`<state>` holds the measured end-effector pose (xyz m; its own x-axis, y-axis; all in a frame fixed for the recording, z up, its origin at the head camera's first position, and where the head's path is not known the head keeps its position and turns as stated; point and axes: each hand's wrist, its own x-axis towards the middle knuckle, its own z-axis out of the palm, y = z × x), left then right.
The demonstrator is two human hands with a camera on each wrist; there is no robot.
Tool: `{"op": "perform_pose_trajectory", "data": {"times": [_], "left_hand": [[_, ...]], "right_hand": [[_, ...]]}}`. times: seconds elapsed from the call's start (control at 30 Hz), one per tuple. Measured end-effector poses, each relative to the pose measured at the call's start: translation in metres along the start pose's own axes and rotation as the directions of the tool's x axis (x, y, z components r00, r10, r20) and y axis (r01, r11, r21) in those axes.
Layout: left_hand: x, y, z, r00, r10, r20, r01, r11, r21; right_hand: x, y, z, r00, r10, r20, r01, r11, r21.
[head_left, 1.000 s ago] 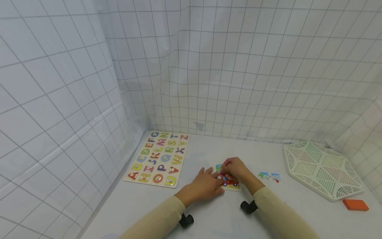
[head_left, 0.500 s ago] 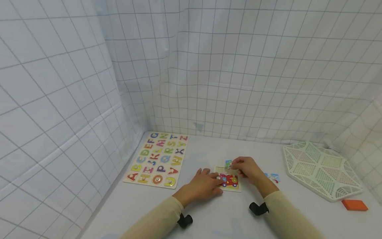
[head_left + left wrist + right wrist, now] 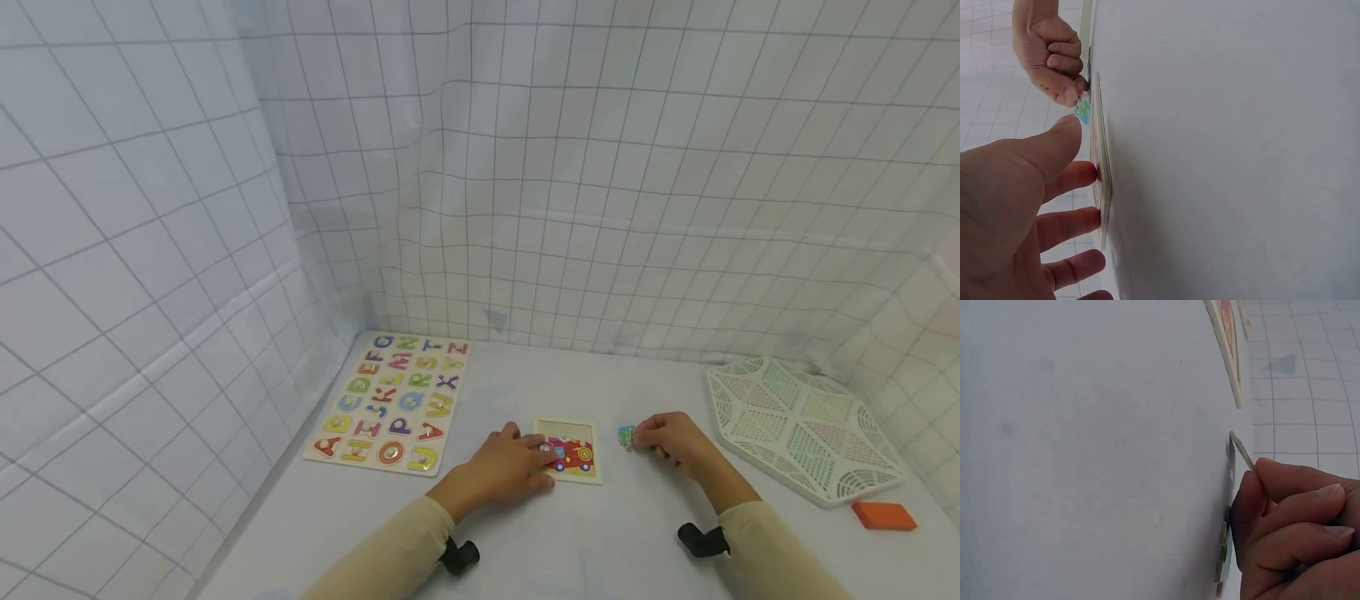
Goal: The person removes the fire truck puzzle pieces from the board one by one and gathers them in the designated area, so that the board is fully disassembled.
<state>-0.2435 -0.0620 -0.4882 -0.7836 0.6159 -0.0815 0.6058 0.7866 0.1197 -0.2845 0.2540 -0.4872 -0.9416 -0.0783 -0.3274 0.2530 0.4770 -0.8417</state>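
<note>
Before gridded cloth (image 3: 570, 208), resting spread left hand (image 3: 504, 468) on puzzle board (image 3: 581, 431), lower centre; pinching puzzle piece (image 3: 626, 435) with curled right hand (image 3: 678, 443), lower right.

The wooden jigsaw tray (image 3: 581, 430), pale-framed and roughly square, lies flat with the fingers of the left hand (image 3: 504, 468) resting on its left part. Its lower portion is filled with a picture of a red vehicle (image 3: 577, 456) with blue wheels and a yellow ringed disc at its right end; across the top a strip of plain tan base shows. To the right of the tray and apart from it, the right hand (image 3: 673, 442) pinches a small blue-and-green jigsaw piece (image 3: 626, 437), tilted in the right wrist view. Further jigsaw pieces (image 3: 1224, 557), seen nearly edge-on, lie beside that hand, farther from the tray.
</note>
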Motion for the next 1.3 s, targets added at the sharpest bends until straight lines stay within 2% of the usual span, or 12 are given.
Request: {"op": "perform_pose_trajectory", "data": {"times": [0.27, 0.43, 0.57, 0.67, 0.8, 0.9, 0.97, 1.13, 1.3], "left_hand": [[0.002, -0.007, 0.004, 0.999, 0.005, -0.048, -0.009, 0.997, -0.081], [0.002, -0.011, 0.004, 0.999, -0.002, -0.046, -0.003, 0.994, -0.111], [0.003, -0.014, 0.002, 0.998, -0.018, -0.064, 0.01, 0.992, -0.128], [0.006, -0.015, 0.0, 0.997, -0.039, -0.072, 0.028, 0.988, -0.15], [0.013, -0.01, 0.0, 0.999, -0.041, -0.026, 0.036, 0.985, -0.167], [0.017, -0.006, 0.002, 1.0, -0.011, -0.008, 0.01, 0.991, -0.13], [0.02, -0.003, 0.003, 1.0, 0.022, -0.021, -0.024, 0.997, -0.079], [0.024, 0.005, 0.006, 0.995, 0.099, -0.015, -0.098, 0.995, 0.017], [0.02, 0.01, 0.004, 0.992, 0.127, 0.005, -0.127, 0.99, 0.06]], "right_hand": [[-0.001, -0.007, 0.007, 0.996, -0.06, -0.067, 0.045, 0.978, -0.204], [-0.003, -0.013, 0.004, 0.994, -0.088, -0.064, 0.07, 0.967, -0.245], [0.0, -0.018, 0.001, 0.994, -0.102, -0.047, 0.093, 0.982, -0.166], [0.004, -0.022, 0.004, 0.993, -0.115, -0.013, 0.114, 0.992, -0.049], [0.007, -0.023, 0.02, 0.986, -0.138, 0.09, 0.133, 0.989, 0.062], [0.008, -0.022, 0.037, 0.974, -0.159, 0.161, 0.149, 0.986, 0.07], [0.009, -0.022, 0.047, 0.967, -0.181, 0.177, 0.175, 0.983, 0.048], [0.008, -0.022, 0.061, 0.975, -0.185, 0.127, 0.192, 0.98, -0.044], [0.006, -0.024, 0.062, 0.976, -0.184, 0.116, 0.194, 0.978, -0.082]]}}
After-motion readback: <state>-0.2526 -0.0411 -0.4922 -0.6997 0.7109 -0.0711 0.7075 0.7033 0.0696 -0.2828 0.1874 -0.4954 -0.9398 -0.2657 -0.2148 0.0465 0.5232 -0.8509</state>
